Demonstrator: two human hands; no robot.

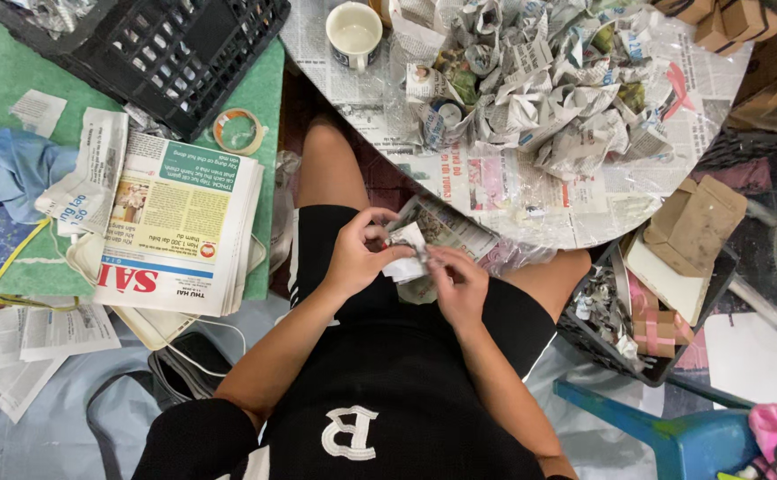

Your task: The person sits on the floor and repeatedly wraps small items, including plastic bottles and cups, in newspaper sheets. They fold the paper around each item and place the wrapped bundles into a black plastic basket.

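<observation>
A small paper piece (pixel 406 252) is being held over the lap, at the centre of the view, between both hands. The left hand (pixel 360 253) is closing narrowly on its left edge with thumb and fingers, probably to keep it steady. The right hand (pixel 458 283) is pinching the right edge from 4 o'clock, fingers bent, as if a fold is being pressed. A larger newspaper sheet (pixel 446 229) is lying on the knee just under the piece, so it is near for taking.

At 1 o'clock a round table (pixel 530 218), covered with newsprint, is carrying a heap of wrapped bundles (pixel 539 84); it is being kept close to the knees, within reach. A white mug (pixel 354 34) is standing at 12 o'clock on the table edge. At 9 o'clock a newspaper stack (pixel 179 233) is lying on a green mat (pixel 15 84), with a tape roll (pixel 239 131) beside it at 10 o'clock. A black crate (pixel 162 53) is placed at 11 o'clock. At 3 o'clock a dark basket (pixel 624 342) is holding brown cardboard boxes (pixel 695 222) and scraps. A blue stool (pixel 673 436) is seen at 5 o'clock.
</observation>
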